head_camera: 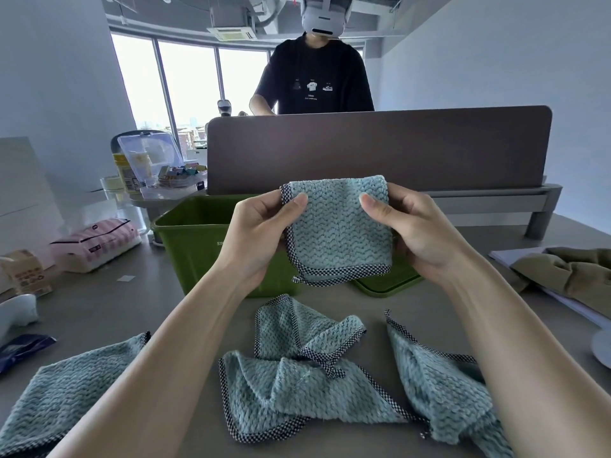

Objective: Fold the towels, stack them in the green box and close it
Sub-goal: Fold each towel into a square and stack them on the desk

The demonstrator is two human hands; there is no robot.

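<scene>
Towel (340, 233), folded, pinched by left hand (261, 233) and right hand (416, 233) short of green box (205, 259), may unfold if either grip slackens.

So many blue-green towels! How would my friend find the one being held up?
Find the open green plastic box on the grey table. Just in front of it, the left hand and right hand hold up a fluffy blue-green towel with a checked edge. It alone is off the table, folded into a neat square; the other three towels lie on it.
</scene>
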